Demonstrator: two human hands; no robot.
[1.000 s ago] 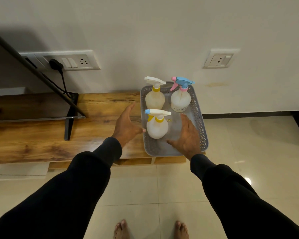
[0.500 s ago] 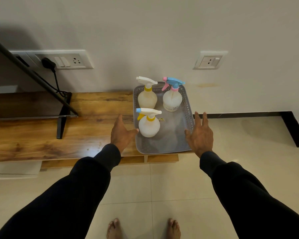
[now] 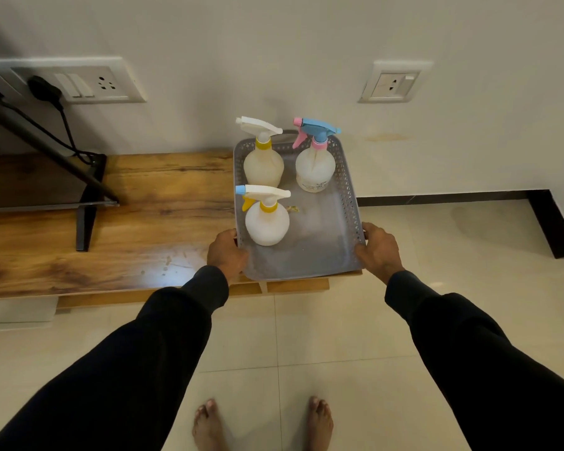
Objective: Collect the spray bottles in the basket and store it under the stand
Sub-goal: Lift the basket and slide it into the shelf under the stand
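gripping the grey basket [image 3: 345,190] by its two long sides, the left hand [image 3: 225,252] clasps the left wall near the front corner and the right hand [image 3: 380,247] clasps the right wall opposite. the basket sits at the right end of the wooden stand [image 3: 144,222], against the wall. three spray bottles stand upright inside: a yellow-collared one [image 3: 262,164] back left, a blue-and-pink one [image 3: 315,164] back right, another yellow-collared one [image 3: 267,219] front left. bare feet [image 3: 264,424] stand on floor tiles.
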